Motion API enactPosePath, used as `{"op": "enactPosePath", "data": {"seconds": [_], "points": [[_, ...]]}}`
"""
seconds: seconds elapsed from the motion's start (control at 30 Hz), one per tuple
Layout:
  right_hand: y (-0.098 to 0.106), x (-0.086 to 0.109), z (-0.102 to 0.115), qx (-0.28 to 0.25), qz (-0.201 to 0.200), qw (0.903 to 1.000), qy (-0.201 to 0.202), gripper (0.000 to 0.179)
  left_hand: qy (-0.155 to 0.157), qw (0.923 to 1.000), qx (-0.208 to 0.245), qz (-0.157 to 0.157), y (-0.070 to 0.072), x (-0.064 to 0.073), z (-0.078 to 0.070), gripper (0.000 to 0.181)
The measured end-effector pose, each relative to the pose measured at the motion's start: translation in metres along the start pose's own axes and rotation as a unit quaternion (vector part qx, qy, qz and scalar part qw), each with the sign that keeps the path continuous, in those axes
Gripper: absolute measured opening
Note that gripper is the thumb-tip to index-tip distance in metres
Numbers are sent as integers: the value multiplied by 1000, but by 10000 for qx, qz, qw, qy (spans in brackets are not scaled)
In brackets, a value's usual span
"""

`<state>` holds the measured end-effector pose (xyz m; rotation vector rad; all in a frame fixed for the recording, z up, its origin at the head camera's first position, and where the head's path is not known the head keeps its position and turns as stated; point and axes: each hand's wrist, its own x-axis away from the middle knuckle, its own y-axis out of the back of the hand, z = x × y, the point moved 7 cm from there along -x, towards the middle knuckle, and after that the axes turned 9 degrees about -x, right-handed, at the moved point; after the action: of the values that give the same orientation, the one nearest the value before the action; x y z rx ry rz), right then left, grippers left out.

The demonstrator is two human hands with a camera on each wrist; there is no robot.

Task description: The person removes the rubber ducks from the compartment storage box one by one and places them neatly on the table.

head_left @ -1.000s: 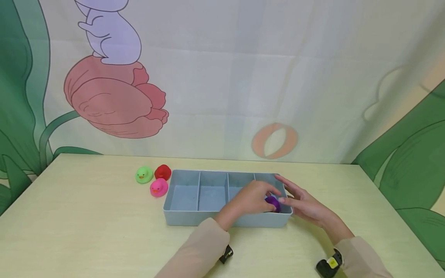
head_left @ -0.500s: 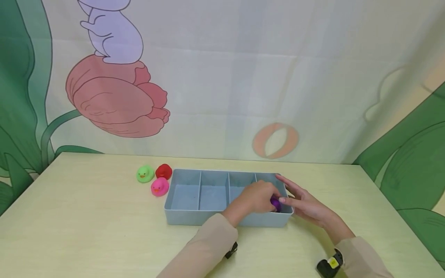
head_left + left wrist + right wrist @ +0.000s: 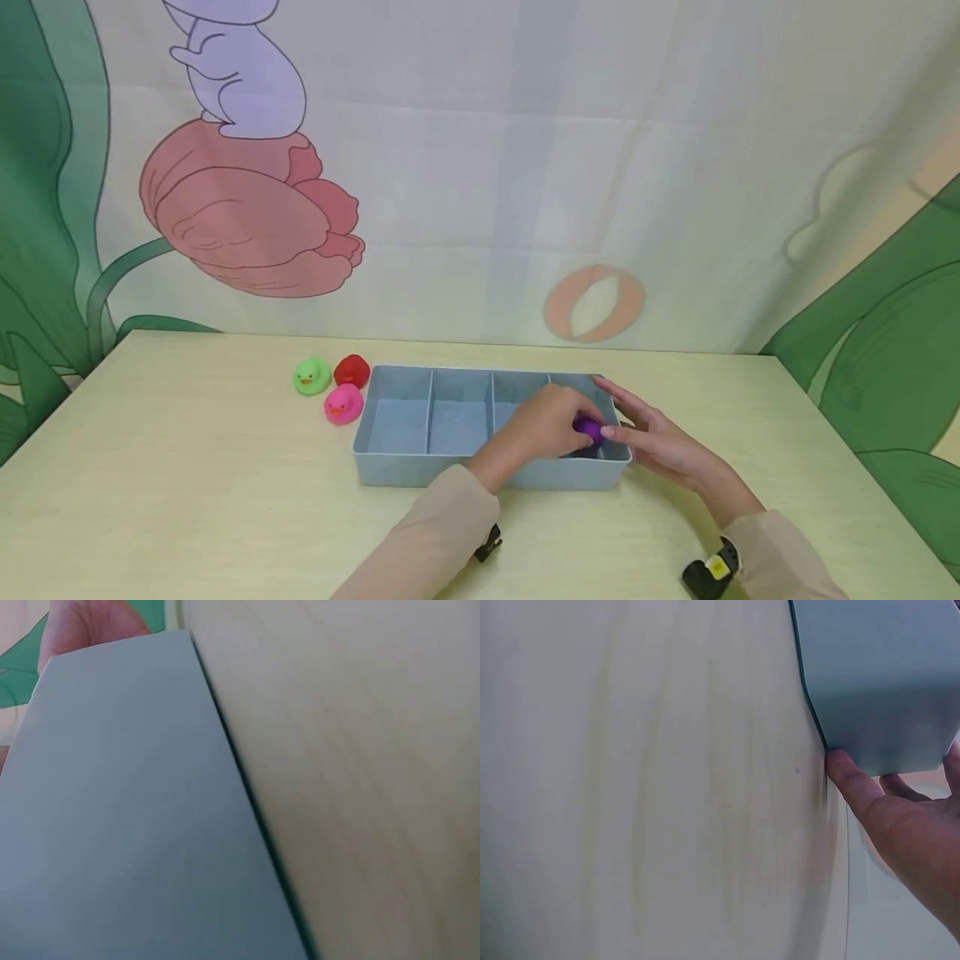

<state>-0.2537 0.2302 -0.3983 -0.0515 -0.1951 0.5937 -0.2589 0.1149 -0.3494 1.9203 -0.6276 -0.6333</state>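
Note:
My left hand [image 3: 551,421] reaches into the right end of a blue-grey divided box [image 3: 393,468], pinching a purple rubber duck [image 3: 589,431] between thumb and fingers. The duck is inside the rightmost compartment, partly covered by the fingers. My right hand [image 3: 660,442] lies along the box's right end with its fingers fairly straight, the thumb over the rim close to the duck. In the right wrist view, fingertips of the right hand [image 3: 907,825] touch the outer end wall. The box's long front wall [image 3: 135,795] fills much of the left wrist view, hiding the left hand's grip.
Beyond the box's left end sit a green rubber duck [image 3: 311,377], a red rubber duck [image 3: 352,372] and a pink rubber duck [image 3: 343,404], grouped closely on the pale wooden table [image 3: 187,467]. Behind the table hangs a printed curtain [image 3: 450,183].
My left hand dipped a little rightward with the purple duck half a second ago, then came back left and slightly up. The right hand and the other ducks stay put.

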Motion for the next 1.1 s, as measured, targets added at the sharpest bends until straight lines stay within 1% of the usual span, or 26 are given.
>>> {"op": "enactPosePath", "data": {"seconds": [0.17,0.4,0.53,0.67,0.77,0.93,1.03,1.1], "points": [[0,0,0,38,-43,10000,-19,68,101,9975,631,-317,9,6,5,24],[1,0,-1,40,-131,9999,-58,69,115,9920,1088,-637,25,13,10,26],[1,0,-1,91,-206,9997,-91,69,213,9859,1427,-843,34,18,15,27],[1,1,-1,151,-251,9995,-114,70,328,9775,1827,-1000,44,25,20,28],[1,1,-1,169,-257,9994,-124,70,340,9716,2057,-1119,52,31,23,28],[1,0,-1,170,-319,9992,-176,69,393,9650,2214,-1348,65,42,32,28],[1,0,-1,180,-385,9989,-210,69,523,9598,2353,-1442,72,49,39,28],[1,0,-1,172,-412,9988,-206,70,662,9563,2440,-1469,76,55,45,28]]}}
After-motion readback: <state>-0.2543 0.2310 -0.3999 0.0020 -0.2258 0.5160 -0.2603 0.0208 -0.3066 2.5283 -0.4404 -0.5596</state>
